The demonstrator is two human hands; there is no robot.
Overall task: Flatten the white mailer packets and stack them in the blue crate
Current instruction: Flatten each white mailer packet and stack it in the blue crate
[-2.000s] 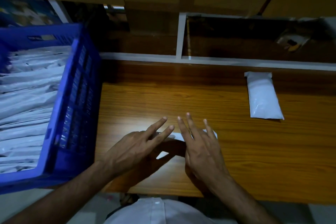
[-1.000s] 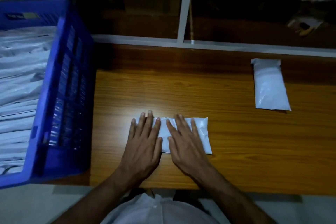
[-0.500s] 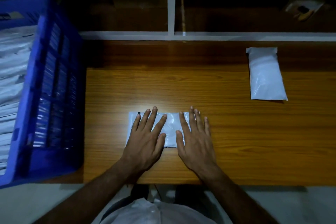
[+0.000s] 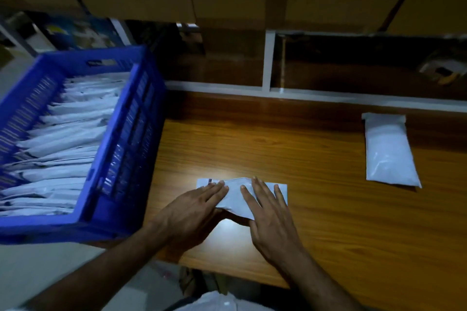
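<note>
Head view: our left hand (image 4: 194, 206) and right hand (image 4: 267, 212) now lift the flattened packet's (image 4: 237, 197) near edge (fingers straight, pinching nothing), ready for crating.

Both hands lie flat side by side, left (image 4: 192, 207) and right (image 4: 267, 212), fingers straight

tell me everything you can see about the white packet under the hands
The packet is a white, glossy plastic mailer, oblong, lying crosswise on the wooden table near its front edge. Its near edge looks lifted off the wood. The left hand and right hand lie on it with straight fingers. A small dark mark shows at its far left corner.
</note>
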